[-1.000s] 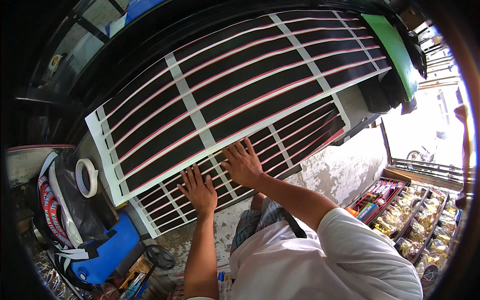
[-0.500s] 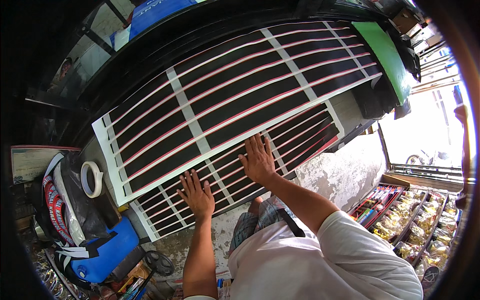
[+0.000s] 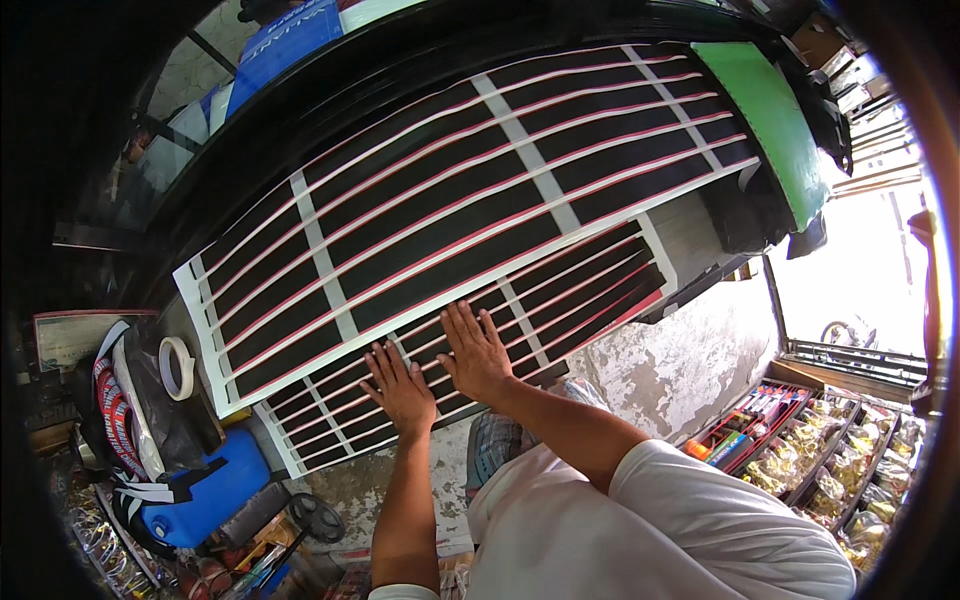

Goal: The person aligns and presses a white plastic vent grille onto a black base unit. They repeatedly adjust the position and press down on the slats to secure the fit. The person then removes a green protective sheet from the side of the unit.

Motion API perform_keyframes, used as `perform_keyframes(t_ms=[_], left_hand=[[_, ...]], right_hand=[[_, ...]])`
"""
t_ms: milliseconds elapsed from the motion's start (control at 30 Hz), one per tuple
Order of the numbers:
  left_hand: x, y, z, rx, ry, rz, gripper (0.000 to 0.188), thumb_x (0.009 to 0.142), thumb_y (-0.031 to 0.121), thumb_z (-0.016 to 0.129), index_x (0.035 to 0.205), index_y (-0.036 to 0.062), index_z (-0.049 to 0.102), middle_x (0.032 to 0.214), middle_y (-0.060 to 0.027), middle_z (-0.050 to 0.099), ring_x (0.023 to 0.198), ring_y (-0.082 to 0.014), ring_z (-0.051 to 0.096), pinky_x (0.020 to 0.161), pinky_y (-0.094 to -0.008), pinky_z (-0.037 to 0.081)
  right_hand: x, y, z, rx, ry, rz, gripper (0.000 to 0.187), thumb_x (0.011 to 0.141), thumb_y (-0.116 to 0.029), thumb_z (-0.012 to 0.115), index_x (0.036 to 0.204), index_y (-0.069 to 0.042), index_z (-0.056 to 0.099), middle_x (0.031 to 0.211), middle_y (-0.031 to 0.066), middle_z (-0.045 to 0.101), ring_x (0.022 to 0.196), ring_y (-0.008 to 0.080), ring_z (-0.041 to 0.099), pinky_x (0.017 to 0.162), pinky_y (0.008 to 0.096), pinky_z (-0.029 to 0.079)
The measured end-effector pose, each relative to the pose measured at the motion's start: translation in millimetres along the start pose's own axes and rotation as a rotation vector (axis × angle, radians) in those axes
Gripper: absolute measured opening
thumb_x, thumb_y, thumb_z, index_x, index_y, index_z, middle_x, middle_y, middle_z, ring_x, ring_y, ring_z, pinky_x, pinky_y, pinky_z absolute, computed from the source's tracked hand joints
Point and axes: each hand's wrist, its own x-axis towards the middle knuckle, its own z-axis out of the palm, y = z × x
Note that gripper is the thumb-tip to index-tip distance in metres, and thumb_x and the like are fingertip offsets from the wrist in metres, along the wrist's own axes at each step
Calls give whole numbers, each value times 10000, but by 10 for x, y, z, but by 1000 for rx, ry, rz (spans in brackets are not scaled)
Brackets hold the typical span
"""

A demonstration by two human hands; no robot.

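A bare left hand (image 3: 402, 395) and a bare right hand (image 3: 478, 362) lie palm-down on a smaller pale-striped black sheet (image 3: 560, 300), fingers (image 3: 463, 322) near the white edge of a larger white-and-red-banded black sheet (image 3: 430, 228). A flat green panel (image 3: 765, 125) adjoins its right end (a cream ring-shaped tape roll (image 3: 187, 376) sits far left).

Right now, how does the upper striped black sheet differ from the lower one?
The upper sheet shows a larger area; the lower sheet shows as a narrower strip.
Stripes on the upper sheet are spaced widely; those on the lower sheet sit closer together.
The left hand and right hand lie flat over the lower sheet, while the upper sheet's black panels are uncovered.
Both share pale and red stripes, crossed by pale bands.
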Motion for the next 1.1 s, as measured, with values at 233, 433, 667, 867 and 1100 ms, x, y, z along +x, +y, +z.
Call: perform_keyframes(t_ms=[233,433,667,867,1100], left_hand=[[90,353,-70,-75,59,-50,618,1177,337,329,1719,53,247,1789,-211,223,1671,-421,141,1282,-739,77],[289,877,24,-84,89,77,640,1159,372,373,1677,0,322,1745,-238,307,1653,-420,207,1296,-721,100],[355,1209,145,-90,147,91,563,1152,272,422,1627,-29,385,1687,-250,383,1611,-417,306,1296,-718,126],[394,1633,203,-123,146,158,558,1162,337,430,1589,-21,444,1627,-235,449,1561,-410,376,1289,-721,156],[427,1770,125,-135,53,177,603,1153,350,381,1654,16,383,1694,-197,406,1610,-386,321,1305,-688,151]], right_hand=[[-181,613,-687,34,-17,-5,772,1110,-378,502,1701,35,225,1787,236,196,1671,398,159,1349,573,108],[-334,2014,-1114,-98,121,84,745,1061,-238,585,1694,10,280,1773,249,241,1657,433,195,1330,602,164],[-299,2509,-1221,-121,136,104,663,1123,-288,476,1700,-20,290,1769,224,267,1649,445,204,1326,631,160],[-308,2475,-1139,-79,110,70,659,1124,-289,481,1700,-27,297,1760,218,291,1647,442,215,1326,628,165],[-218,2207,-1092,-40,38,-19,650,1117,-279,500,1688,-25,323,1752,219,309,1647,443,217,1327,622,167]])
